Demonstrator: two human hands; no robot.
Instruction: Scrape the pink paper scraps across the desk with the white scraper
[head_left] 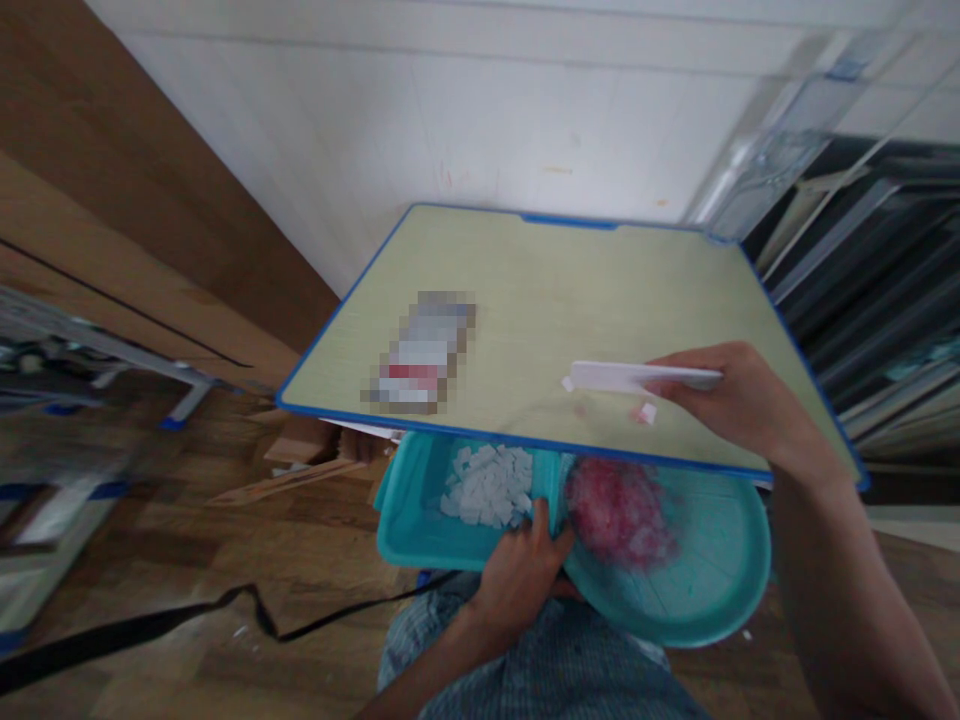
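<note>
Pinching a flat white strip [611,377], the right hand [694,385] is over the blue-edged yellow table [585,280]. Below it, the left hand [525,562] touches a turquoise tray [420,545], grip unclear.

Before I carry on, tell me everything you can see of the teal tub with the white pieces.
The tub is teal, roughly rectangular and open-topped, looks like plastic, and has a raised rim. It sits upright, holding a loose heap of small, flat white pieces; its bottom shows bare to their left. Its far side is hidden under the near edge of the board, and the round tray lies just to its right. The left hand is at its near right corner; the exact contact is unclear.
</note>
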